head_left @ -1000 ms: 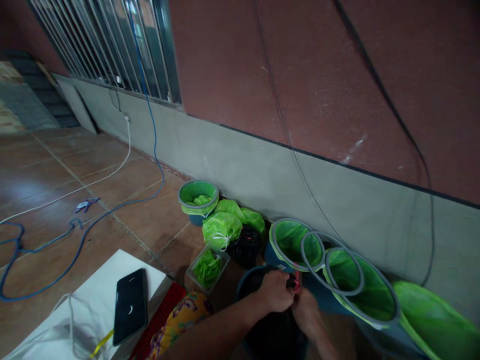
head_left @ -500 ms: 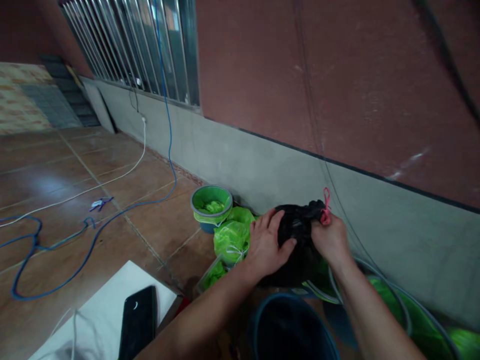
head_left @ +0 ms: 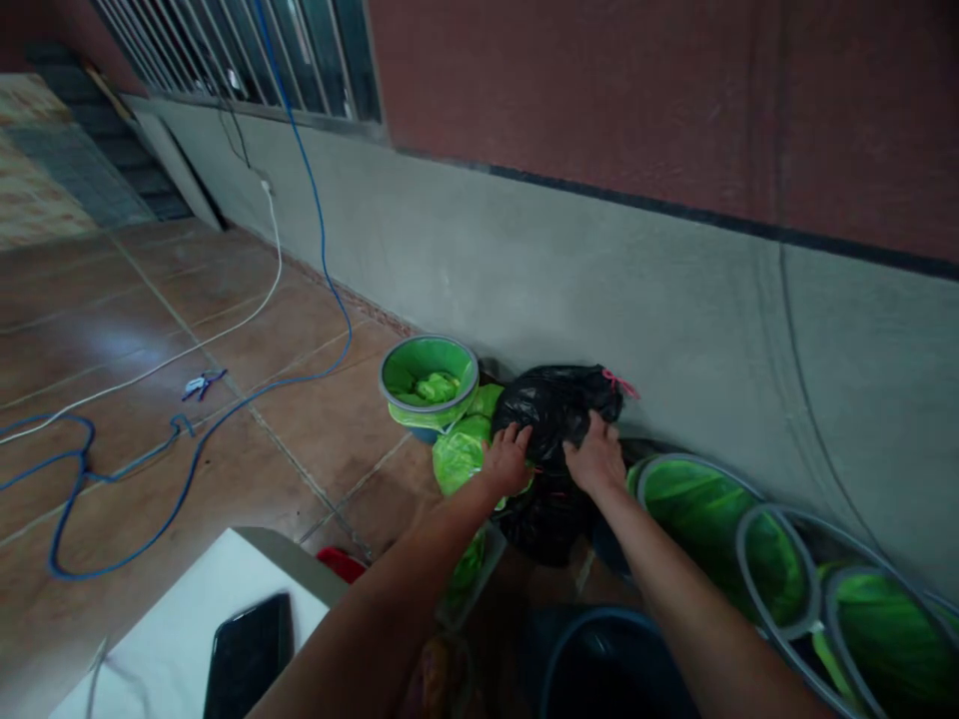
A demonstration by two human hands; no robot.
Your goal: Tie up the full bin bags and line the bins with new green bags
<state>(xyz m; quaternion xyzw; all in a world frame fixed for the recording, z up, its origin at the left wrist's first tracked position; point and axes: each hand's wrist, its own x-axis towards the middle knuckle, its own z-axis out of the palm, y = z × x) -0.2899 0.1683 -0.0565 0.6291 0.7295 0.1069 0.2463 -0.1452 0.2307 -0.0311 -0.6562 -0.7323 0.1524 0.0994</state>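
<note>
While reaching down near the grey wall [head_left: 524,260] to a black bag [head_left: 554,394], have left hand [head_left: 507,461] at the near left side, spread wide, and right hand [head_left: 599,461] at the near right side, fairly wide, slightly curled. Can't tell about firm contact on either side. See the black bag right behind or on top of a second black sack [head_left: 546,524], can't tell which, beside a green bag [head_left: 459,454], with a pink tie [head_left: 618,382] at the right end. Find a green-lined bin [head_left: 383,375] further left, more lined bins [head_left: 696,460] along the wall to the right, a blue bucket [head_left: 591,616] below, and a phone [head_left: 250,654] flat on a white surface [head_left: 165,619].
</note>
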